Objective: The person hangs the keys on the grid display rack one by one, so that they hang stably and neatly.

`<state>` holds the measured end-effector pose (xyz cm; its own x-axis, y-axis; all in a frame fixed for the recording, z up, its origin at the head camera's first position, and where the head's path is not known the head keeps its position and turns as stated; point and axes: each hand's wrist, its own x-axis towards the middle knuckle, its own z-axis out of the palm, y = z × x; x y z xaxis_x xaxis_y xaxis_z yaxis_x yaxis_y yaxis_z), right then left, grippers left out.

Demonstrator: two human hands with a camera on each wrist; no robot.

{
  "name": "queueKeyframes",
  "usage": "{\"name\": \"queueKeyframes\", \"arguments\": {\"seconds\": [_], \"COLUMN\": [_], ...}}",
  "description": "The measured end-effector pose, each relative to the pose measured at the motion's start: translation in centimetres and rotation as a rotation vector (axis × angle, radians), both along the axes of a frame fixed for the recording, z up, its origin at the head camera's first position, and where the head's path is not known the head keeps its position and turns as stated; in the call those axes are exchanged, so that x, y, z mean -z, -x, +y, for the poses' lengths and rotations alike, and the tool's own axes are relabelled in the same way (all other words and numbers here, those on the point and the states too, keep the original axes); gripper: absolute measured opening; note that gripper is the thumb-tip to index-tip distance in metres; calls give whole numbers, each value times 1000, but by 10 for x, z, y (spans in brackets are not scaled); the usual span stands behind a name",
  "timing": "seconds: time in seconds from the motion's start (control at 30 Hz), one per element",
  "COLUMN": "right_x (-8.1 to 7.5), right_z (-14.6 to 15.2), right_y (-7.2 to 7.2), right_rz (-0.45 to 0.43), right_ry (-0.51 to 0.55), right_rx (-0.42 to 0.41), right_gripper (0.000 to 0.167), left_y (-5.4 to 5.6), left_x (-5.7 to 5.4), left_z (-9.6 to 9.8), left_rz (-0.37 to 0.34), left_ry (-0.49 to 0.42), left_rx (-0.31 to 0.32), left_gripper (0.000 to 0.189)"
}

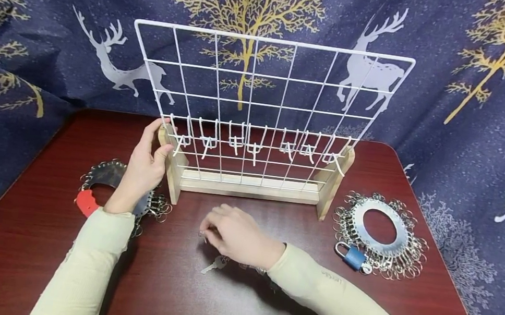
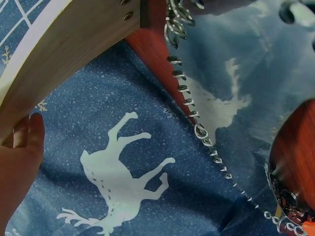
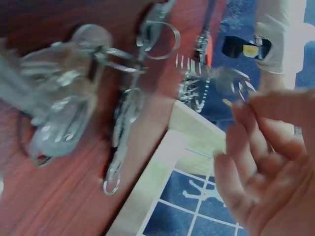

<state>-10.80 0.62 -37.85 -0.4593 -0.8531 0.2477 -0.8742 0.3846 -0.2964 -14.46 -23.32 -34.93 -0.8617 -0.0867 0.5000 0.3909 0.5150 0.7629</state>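
My left hand (image 1: 145,165) grips the left wooden upright (image 1: 168,168) of a stand that holds a white wire grid (image 1: 272,76). In the left wrist view, its fingertips (image 2: 34,130) curl at the edge of the wood. Several white hooks (image 1: 236,142) hang in a row across the grid's lower part. Low over the table in front of the stand, my right hand (image 1: 235,234) pinches a small silvery key (image 3: 229,81) on a ring, blurred in the right wrist view. Another key (image 1: 215,264) lies on the table below that hand, beside metal pieces partly hidden by the forearm.
At the right lies a silvery metal disc (image 1: 359,215) fringed with many key rings, and a blue padlock (image 1: 355,257) sits by it. A similar ringed disc (image 1: 106,173) with a red part (image 1: 86,203) lies at the left. A patterned cloth (image 1: 299,5) hangs behind the table (image 1: 161,283).
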Motion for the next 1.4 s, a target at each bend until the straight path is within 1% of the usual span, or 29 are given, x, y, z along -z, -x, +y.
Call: {"name": "queueKeyframes", "arguments": {"seconds": [0.1, 0.17, 0.3, 0.37, 0.4, 0.47, 0.53, 0.57, 0.6, 0.63, 0.8, 0.93, 1.07, 1.17, 1.3, 1.4], "right_x": [-4, -5, -6, -7, -8, -11, -14, -16, -18, -20, -28, -37, -38, -33, -27, -26], "right_z": [-4, -8, -20, -28, -31, -39, -45, -49, -52, -55, -69, -78, -83, -86, -89, -90], "right_y": [2, 4, 6, 7, 7, 9, 11, 11, 11, 12, 11, 8, 7, 10, 14, 17], "right_rz": [-78, -143, -310, -411, -459, -549, -618, -639, -652, -667, -731, -822, -872, -874, -858, -849], "right_ry": [109, 203, 421, 514, 553, 653, 752, 799, 846, 889, 1014, 1078, 1120, 1157, 1198, 1222], "right_rx": [70, 116, 172, 198, 220, 252, 272, 278, 277, 277, 302, 326, 350, 341, 314, 301], "right_gripper": [7, 7, 9, 11, 12, 13, 15, 15, 16, 16, 16, 16, 18, 18, 19, 20], "left_y": [-6, -7, -7, -2, -2, -2, -3, -6, -9, -9, -8, -9, -9, -5, 6, 11], "left_x": [-9, -11, -10, -2, -2, -3, -6, -11, -16, -17, -13, -9, -7, -1, 13, 19], "left_z": [5, 7, 6, 2, 2, 3, 4, 7, 10, 10, 10, 7, 7, 4, -5, -8], "left_rz": [8, 11, 6, 4, 3, 4, 3, 1, -4, -8, -3, 18, 21, 24, 31, 29], "left_ry": [15, 20, 20, 15, 13, 14, 11, 11, 12, 15, 7, -24, -45, -42, -32, -27], "left_rx": [-3, -5, -9, -10, -10, -8, -2, 0, 3, 4, 0, 4, 25, 23, 4, -3], "left_gripper": [48, 49, 49, 49, 49, 49, 48, 47, 47, 47, 49, 49, 49, 48, 51, 54]}}
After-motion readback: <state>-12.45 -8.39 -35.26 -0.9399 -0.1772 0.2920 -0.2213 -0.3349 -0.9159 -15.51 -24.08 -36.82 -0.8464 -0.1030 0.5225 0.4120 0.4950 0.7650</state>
